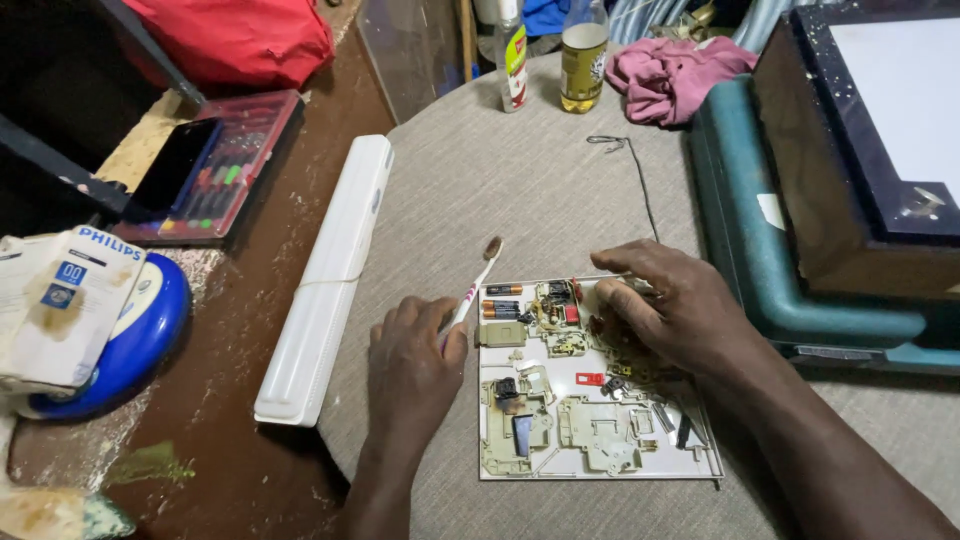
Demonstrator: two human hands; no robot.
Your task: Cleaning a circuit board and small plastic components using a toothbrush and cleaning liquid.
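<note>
White tray (600,465) of small beige parts lying nearest on grey desk (480,190). Left hand (412,372) closed around toothbrush (476,283), bristles raised for brushing. Right hand (680,310) pressing tray corner, probably steadying it; grip unclear. Farther back, two bottles (583,55).

My left hand (412,365) grips a smooth plastic toothbrush (474,287) with worn bristles; my right hand (672,312) rests on a glossy white plastic tray (600,465) over coarse woven cloth (500,190).
</note>
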